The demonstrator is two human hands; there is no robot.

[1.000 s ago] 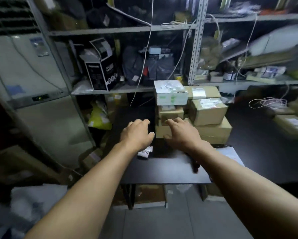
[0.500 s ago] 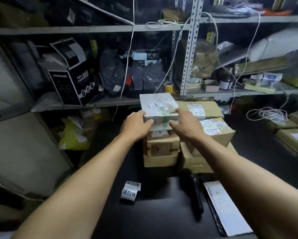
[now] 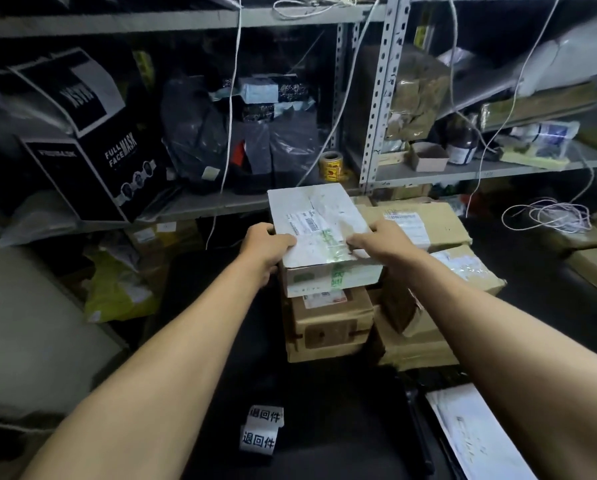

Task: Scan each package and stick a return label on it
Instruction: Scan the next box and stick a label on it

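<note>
In a cramped stockroom, grey metal shelving (image 3: 373, 98) fills the back wall, packed w/ dark bags, a black "FULL FACE MASK" carton (image 3: 82, 140) and loose white cords. Below it, a black worktable (image 3: 318, 403) carries a stack of brown cardboard parcels (image 3: 328, 327), more of them piled to the right.

On top of the stack sits a white package (image 3: 321, 237), its upper face showing a barcode label (image 3: 307, 221) and green-printed tape. A person holds it from both sides: left hand (image 3: 266, 247) gripping the left edge, thumb over the top; right hand (image 3: 383, 242) clamped on the right edge, fingers laid across the top face. The hands are apart, w/ the box between them. Whether the package is lifted clear or resting on the parcel below cannot be told from this angle; it looks at most barely raised.

Judging by this, the step in hand is the pick-up of the first package, pre-scan. Nearer the camera lies a short strip of return labels (image 3: 260, 429), printed in Chinese characters, well apart from the stack. A dark elongated object (image 3: 418, 431), possibly the scanner, lies beside white paperwork (image 3: 477, 434) at the right edge.

Next move likely calls for bringing the box down to bare tabletop, barcode side up, freeing one hand for the scanner, then peeling one label off the strip.
</note>
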